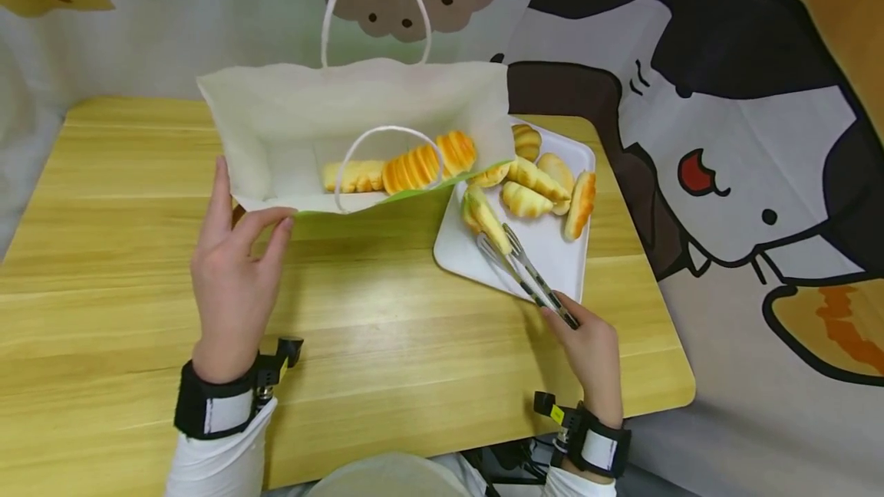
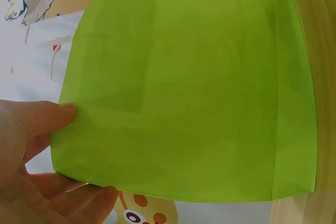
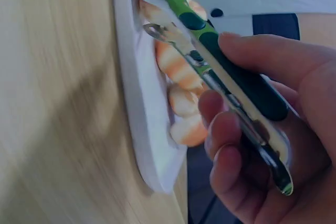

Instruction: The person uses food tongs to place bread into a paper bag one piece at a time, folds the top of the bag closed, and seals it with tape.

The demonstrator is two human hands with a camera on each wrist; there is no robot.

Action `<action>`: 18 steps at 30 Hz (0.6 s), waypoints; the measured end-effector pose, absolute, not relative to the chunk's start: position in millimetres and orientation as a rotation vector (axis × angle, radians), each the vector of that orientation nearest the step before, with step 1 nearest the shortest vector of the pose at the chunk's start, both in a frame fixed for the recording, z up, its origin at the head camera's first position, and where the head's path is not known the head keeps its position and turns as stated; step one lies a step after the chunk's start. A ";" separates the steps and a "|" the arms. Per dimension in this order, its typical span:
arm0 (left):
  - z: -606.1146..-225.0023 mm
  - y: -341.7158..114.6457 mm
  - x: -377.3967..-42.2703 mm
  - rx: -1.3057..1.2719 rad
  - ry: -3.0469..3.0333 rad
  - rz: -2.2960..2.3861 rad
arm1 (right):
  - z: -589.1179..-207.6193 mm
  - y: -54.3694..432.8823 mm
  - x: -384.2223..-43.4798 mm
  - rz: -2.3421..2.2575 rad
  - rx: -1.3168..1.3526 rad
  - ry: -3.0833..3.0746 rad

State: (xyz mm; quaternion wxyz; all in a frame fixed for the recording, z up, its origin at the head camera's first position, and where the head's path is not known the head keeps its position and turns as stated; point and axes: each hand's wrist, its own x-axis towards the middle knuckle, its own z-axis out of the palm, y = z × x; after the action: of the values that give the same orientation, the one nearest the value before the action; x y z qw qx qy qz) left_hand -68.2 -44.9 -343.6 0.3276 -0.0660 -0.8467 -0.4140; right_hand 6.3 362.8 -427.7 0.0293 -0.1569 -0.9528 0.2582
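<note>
A green paper bag with a white inside and white handles has its mouth turned toward me. Inside it lie several bread rolls. My left hand holds the bag's left edge; in the left wrist view, the thumb rests on the green side with the other fingers around the edge. My right hand grips small tongs with dark green handles. At the tongs' tips, a pale yellow bread roll sits over the tray's left part. Whether it touches the tray cannot be told.
A white tray stands on the wooden table right of the bag, bearing several more bread rolls. The bag overlaps the tray's back left part. A cartoon-printed cloth hangs behind and to the right.
</note>
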 end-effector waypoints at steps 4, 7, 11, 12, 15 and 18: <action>-344.2 -46.4 -68.8 -0.190 -2.230 -1.070 | -431.6 354.8 -0.5 0.788 -0.420 -2.908; -344.2 -47.0 -68.9 -0.198 -2.240 -1.064 | -432.2 350.4 -1.3 0.861 -0.456 -2.883; -343.9 -47.8 -68.3 -0.195 -2.257 -1.067 | -433.5 348.1 1.7 1.014 -0.528 -2.844; -343.7 -48.1 -68.0 -0.196 -2.262 -1.065 | -434.3 348.4 3.0 1.050 -0.538 -2.829; -343.3 -48.1 -67.9 -0.188 -2.254 -1.101 | -436.0 350.6 7.2 1.155 -0.563 -2.790; -343.3 -49.0 -67.8 -0.193 -2.273 -1.080 | -434.8 354.4 12.2 1.253 -0.629 -2.757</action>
State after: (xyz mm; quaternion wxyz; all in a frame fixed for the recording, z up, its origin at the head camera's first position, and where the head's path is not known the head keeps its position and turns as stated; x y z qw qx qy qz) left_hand -67.8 -49.0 -343.3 0.3040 -0.0727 -0.8579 -0.4077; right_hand 12.2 354.4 -434.8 0.0243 -0.2032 -0.8912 0.4049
